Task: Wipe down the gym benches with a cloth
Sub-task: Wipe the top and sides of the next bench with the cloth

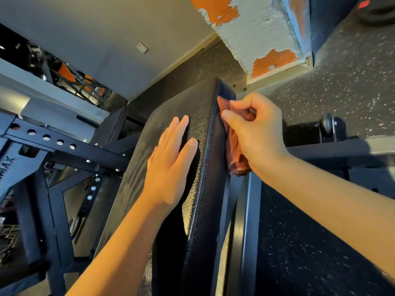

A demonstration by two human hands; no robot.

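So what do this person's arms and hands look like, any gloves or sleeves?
No gloves: the left hand and right hand are bare, with no rings showing. The left forearm and right forearm are uncovered as far as the picture reaches: no sleeve, watch or wristband in view.

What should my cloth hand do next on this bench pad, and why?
Probably slide the right hand and its cloth along the side of the bench pad toward you: the cloth sits near the far end, and the left hand lies flat on top, steadying it.

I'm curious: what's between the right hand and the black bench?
Head view: a reddish cloth, gripped by the right hand against the bench pad.
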